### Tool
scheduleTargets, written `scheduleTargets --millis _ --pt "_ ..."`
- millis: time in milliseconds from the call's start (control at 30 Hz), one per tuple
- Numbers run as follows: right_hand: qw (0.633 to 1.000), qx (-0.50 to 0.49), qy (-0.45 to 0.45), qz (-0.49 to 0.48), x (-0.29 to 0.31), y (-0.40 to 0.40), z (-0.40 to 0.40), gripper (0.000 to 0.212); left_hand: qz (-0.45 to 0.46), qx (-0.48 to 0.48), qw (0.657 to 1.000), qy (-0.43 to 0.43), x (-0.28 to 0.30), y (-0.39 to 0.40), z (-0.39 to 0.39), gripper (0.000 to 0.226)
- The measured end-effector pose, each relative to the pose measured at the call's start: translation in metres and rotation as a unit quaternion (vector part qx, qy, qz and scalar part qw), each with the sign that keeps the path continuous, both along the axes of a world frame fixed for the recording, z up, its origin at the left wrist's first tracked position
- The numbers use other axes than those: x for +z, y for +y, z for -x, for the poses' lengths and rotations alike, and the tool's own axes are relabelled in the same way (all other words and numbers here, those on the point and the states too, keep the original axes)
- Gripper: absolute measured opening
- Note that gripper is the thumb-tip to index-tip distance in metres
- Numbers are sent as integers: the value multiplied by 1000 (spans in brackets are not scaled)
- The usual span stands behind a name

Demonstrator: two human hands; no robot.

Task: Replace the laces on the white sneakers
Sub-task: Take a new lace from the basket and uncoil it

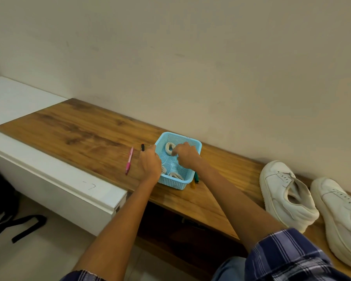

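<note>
In the blue basket (192, 144), three lace bundles (169, 148); right hand (185, 155) pinches one, left hand (150, 164) grips the rim; two sneakers (286, 191) nearby.

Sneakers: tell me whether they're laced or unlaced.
Unlaced. Both sneakers show bare eyelet rows, tongues loose. Coiled laces lie in the basket, where the right hand reaches.

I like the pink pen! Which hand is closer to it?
The left hand. It rests on the near left rim of the blue basket, just right of the pink pen. The right hand reaches inside the basket, farther right of the pen.
</note>
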State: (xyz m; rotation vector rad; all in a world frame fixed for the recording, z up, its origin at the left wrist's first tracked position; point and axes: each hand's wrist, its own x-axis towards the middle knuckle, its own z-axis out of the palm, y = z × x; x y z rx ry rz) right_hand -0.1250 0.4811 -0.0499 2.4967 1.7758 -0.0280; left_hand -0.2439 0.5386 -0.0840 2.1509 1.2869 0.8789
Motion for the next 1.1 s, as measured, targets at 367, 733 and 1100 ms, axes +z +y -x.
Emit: scheduleTargets --millis 367,733,1100 --pt "998 -10 55 -34 -23 14 1 22 3 -10 1000 17 -1 0 3 27" --pt "853 -88 383 -344 54 -38 -24 12 16 2 1000 13 2 2 4 27" --pt "885 -152 286 -333 113 -162 -85 13 31 -92 989 -110 59 -70 -42 33"
